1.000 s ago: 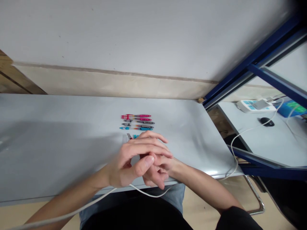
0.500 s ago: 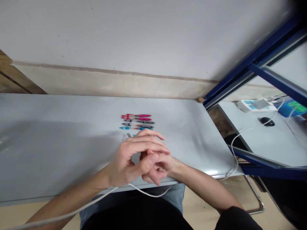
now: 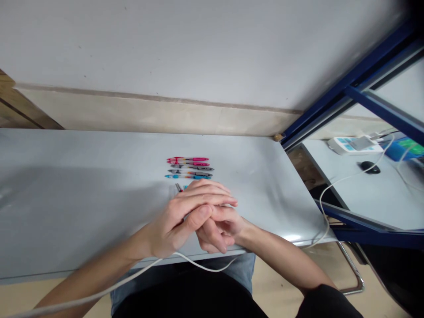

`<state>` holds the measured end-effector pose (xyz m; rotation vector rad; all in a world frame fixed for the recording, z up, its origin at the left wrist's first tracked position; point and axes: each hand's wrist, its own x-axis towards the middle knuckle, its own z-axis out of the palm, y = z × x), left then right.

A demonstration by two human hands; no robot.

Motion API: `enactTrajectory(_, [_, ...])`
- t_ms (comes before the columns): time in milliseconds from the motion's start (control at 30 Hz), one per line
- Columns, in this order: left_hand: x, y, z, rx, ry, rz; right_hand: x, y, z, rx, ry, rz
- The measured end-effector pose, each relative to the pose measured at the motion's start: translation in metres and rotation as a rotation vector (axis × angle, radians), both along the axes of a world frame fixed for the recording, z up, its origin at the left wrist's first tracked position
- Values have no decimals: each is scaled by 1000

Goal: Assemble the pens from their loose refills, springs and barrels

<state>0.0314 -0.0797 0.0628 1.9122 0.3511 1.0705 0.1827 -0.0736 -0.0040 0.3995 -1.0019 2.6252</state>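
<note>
The left hand [image 3: 185, 226] and the right hand [image 3: 228, 217] are resting together above the front edge of the table [image 3: 99, 176], the left fingers lying across the right hand. The 5 pens [image 3: 200, 168] are lying side by side just beyond the hands: 2 pink, 2 grey and 1 blue, the blue one nearest. The table top is extending widely to the left and less far to the right, where a blue frame [image 3: 364, 70] is bounding it; the wall [image 3: 165, 57] is bounding the far side. A white cable [image 3: 130, 278] is crossing the left forearm. The left hand is partly hiding a small metal-tipped item [image 3: 179, 187], which is showing too little to identify. It is also covering much of the right hand; whether anything is lying between them cannot be told. The picture border is cutting off the table's left end.
</note>
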Motion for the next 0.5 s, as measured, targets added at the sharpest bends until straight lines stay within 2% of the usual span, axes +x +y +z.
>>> enactTrajectory(333, [-1,0,-2,-19,2,-19,3,2,-7,67,-164,-26])
enactTrajectory(433, [-1,2,-6,-4,13,-19,3,2,-3,81,-139,-81])
enactTrajectory(500, [-3,7,-11,34,39,28,4,4,3,90,-177,-184])
